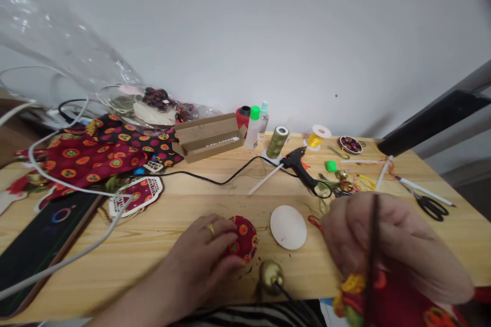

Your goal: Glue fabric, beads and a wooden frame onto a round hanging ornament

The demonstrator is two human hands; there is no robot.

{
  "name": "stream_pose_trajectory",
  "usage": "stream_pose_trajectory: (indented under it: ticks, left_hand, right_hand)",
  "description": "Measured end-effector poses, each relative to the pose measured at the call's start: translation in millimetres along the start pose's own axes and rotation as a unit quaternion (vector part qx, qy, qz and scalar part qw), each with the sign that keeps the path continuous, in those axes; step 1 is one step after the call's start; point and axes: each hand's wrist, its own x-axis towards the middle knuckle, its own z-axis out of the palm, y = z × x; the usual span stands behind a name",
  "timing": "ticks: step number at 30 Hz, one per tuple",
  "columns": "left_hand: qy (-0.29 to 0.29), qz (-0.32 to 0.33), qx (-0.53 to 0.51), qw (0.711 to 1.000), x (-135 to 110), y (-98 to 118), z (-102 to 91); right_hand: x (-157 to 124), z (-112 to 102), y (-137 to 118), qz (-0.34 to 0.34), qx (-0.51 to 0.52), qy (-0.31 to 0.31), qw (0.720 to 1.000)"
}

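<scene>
My left hand (209, 253), wearing a ring, is closed around the left side of a round disc covered in dark red flowered fabric (245, 240), flat on the table. Right of it lies a plain white oval disc (288, 227). Close to the camera is my right hand (395, 245), blurred, its fingers curled together; what they pinch is not clear. A dark thin strip (373, 255) crosses in front of that hand. Below it shows red flowered fabric (406, 301) with yellow trim. A red cord loop (315, 223) lies beside the right hand. Near the front edge sits a brass-coloured ball (271, 277).
A black glue gun (301, 168) with its cable lies mid-table. Behind stand thread spools (278, 143), bottles (253, 130) and an open cardboard box (209, 138). Scissors (431, 208) lie right. Flowered fabric (92, 158), a phone (49, 245) and a white cable (86, 253) fill the left.
</scene>
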Motion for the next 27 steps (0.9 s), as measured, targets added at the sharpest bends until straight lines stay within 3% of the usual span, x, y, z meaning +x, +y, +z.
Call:
stream_pose_trajectory:
  ticks: [1,3,5,9,10,12,15,18,23,27]
  left_hand:
    - [0.010,-0.066,-0.115,0.991,0,3,-4.1]
    - [0.023,-0.166,-0.364,0.916,2,10,-10.6]
    - [0.018,-0.181,-0.473,0.862,4,16,-13.3]
    - [-0.042,-0.223,-0.722,0.653,5,21,-7.9]
    - [-0.052,-0.228,-0.740,0.630,4,20,-5.8]
    - [-0.063,-0.241,-0.745,0.618,2,17,-3.2]
    - [-0.077,-0.275,-0.706,0.648,-1,11,-4.9]
    - [-0.081,-0.300,-0.636,0.707,-4,7,-12.6]
    - [-0.077,-0.289,-0.429,0.853,-3,1,-27.1]
    - [-0.019,-0.245,-0.153,0.957,-1,-13,-32.5]
  right_hand:
    - [5,5,2,0.020,0.010,-0.015,1.000]
    - [16,11,9,0.062,0.023,-0.036,0.997]
    - [28,13,21,0.093,0.011,-0.025,0.995]
    - [48,2,50,0.128,-0.025,0.042,0.991]
    - [51,-2,56,0.133,-0.031,0.050,0.989]
    - [55,-10,65,0.140,-0.038,0.067,0.987]
    - [57,-18,70,0.142,-0.039,0.104,0.984]
    - [57,-23,72,0.141,-0.039,0.133,0.980]
    - [58,-28,76,0.146,-0.053,0.146,0.977]
    - [58,-30,80,0.152,-0.087,0.154,0.973]
